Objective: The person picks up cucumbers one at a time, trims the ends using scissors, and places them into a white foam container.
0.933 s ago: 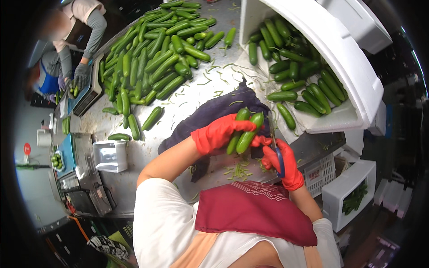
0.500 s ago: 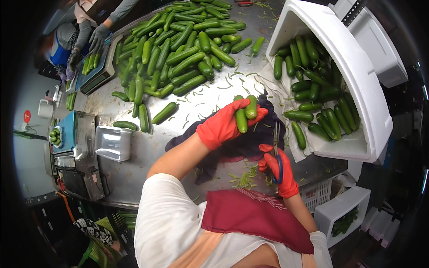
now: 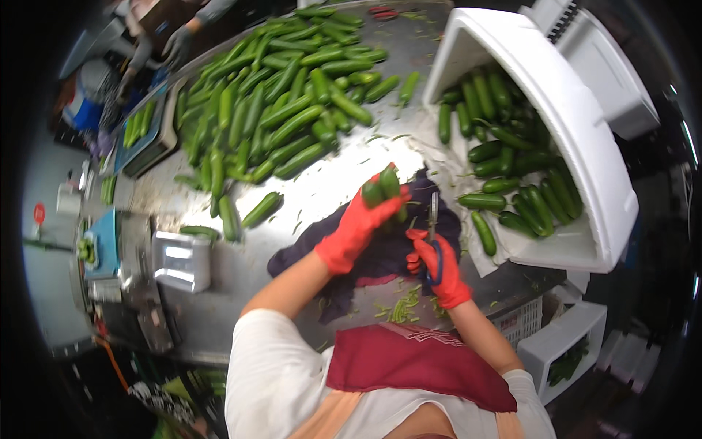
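Observation:
My left hand (image 3: pixel 355 233), in a red rubber glove, is closed around two short green cucumbers (image 3: pixel 390 183), somewhat blurred. My right hand (image 3: pixel 452 284), gloved alike, grips blue-handled scissors (image 3: pixel 433 211) whose blades point away from me, just right of the cucumbers. I cannot tell whether the blades are parted. Both hands are above a dark cloth (image 3: pixel 307 245) spread on the metal table. Green trimmings (image 3: pixel 402 306) lie in a little heap on its near side. A large pile of cucumbers (image 3: pixel 285 117) covers the far left of the table.
A white foam box (image 3: pixel 603 161), tilted toward me, holds many cucumbers at the right. On the left are a clear plastic tub (image 3: pixel 181 271) and a scale (image 3: pixel 146 139) with cucumbers on it. A co-worker's gloved hand (image 3: pixel 178 47) shows beyond. Red-handled scissors (image 3: pixel 383 12) lie at the far edge.
The two cucumbers have turned in my left hand. My right hand has come slightly left with the scissors, nearer to them. The whole view has shifted a little.

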`<state>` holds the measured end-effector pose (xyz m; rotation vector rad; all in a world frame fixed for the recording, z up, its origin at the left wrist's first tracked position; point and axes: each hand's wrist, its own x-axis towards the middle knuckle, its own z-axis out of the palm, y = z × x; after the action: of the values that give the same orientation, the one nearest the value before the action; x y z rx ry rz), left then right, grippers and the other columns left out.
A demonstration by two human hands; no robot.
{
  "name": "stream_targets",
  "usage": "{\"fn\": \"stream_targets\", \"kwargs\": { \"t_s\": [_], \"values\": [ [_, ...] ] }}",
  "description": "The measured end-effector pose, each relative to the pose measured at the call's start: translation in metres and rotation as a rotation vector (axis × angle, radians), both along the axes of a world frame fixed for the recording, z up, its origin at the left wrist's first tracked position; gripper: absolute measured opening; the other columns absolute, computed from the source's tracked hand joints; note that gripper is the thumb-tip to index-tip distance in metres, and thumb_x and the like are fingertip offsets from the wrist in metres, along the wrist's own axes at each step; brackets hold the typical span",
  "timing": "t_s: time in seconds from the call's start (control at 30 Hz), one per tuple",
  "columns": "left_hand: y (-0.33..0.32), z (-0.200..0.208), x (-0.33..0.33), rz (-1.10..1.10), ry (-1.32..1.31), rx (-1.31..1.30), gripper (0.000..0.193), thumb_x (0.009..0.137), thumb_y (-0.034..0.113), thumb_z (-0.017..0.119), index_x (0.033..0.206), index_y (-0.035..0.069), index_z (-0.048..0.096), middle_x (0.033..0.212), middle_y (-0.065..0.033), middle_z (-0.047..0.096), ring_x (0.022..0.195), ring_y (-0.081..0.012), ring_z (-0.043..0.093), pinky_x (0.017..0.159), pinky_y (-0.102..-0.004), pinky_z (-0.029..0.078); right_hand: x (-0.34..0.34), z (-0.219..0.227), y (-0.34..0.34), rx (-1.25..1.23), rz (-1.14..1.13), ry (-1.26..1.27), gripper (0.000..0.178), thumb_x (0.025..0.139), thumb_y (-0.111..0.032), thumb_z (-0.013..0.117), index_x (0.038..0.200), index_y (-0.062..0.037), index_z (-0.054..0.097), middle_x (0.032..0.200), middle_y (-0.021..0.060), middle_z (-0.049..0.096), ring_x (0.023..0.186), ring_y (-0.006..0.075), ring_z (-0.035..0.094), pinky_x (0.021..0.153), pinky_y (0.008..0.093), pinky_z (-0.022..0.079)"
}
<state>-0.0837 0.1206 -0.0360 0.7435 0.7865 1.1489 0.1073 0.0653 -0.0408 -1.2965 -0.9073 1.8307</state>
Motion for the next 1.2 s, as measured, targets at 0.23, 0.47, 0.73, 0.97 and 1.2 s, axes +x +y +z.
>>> {"fn": "stream_targets", "kwargs": {
  "t_s": [0.23,0.47,0.73,0.97,1.2],
  "values": [
    [-0.03,-0.006,-0.014,-0.601,0.409,0.324,0.043,0.086,0.01,0.064,0.127,0.001,0.054,0.108,-0.0048,0.064,0.099,-0.0146,0.057,0.092,-0.0302,0.044,-0.008,-0.023,-0.001,-0.045,0.022,0.023,0.027,0.094,-0.027,0.057,0.109,-0.0051,0.059,0.074,0.0056,0.061,0.062,0.0144,0.061,0.055,0.0267,0.051],
    [0.022,0.071,-0.102,-0.289,0.368,-0.036,0.039,0.085,0.02,0.065,0.119,0.002,0.058,0.104,-0.0071,0.063,0.096,-0.0168,0.06,0.085,-0.0302,0.047,-0.014,-0.007,0.007,-0.16,0.022,-0.088,0.031,0.091,-0.031,0.063,0.106,-0.0046,0.056,0.068,0.0092,0.061,0.056,0.0164,0.061,0.05,0.0275,0.05],
    [0.162,0.089,-0.168,0.696,-0.391,-0.162,0.064,0.093,0.035,0.058,0.137,-0.005,0.034,0.138,-0.0214,0.043,0.125,-0.0366,0.046,0.098,-0.0431,0.046,-0.004,-0.021,0.001,-0.1,0.106,-0.009,0.028,0.095,-0.022,0.058,0.118,-0.0067,0.056,0.069,0.0059,0.061,0.057,0.0123,0.057,0.052,0.0259,0.047],
    [0.215,0.055,0.052,-0.214,1.118,1.165,0.055,0.088,0.023,0.059,0.139,0.011,0.04,0.14,-0.0118,0.045,0.125,-0.0313,0.047,0.099,-0.0412,0.044,-0.002,-0.023,-0.011,-0.061,0.013,0.076,0.024,0.097,-0.01,0.051,0.12,-0.005,0.056,0.067,0.0034,0.058,0.06,0.0107,0.056,0.055,0.0257,0.047],
    [0.272,0.067,0.109,-0.232,1.608,1.491,0.051,0.083,0.016,0.055,0.133,0.012,0.047,0.124,-0.0137,0.057,0.111,-0.0345,0.056,0.092,-0.0428,0.046,-0.011,-0.02,-0.011,-0.053,-0.007,0.178,0.027,0.096,-0.011,0.055,0.122,-0.0059,0.052,0.071,0.0028,0.058,0.064,0.0109,0.056,0.057,0.0262,0.047]
  ]
}}
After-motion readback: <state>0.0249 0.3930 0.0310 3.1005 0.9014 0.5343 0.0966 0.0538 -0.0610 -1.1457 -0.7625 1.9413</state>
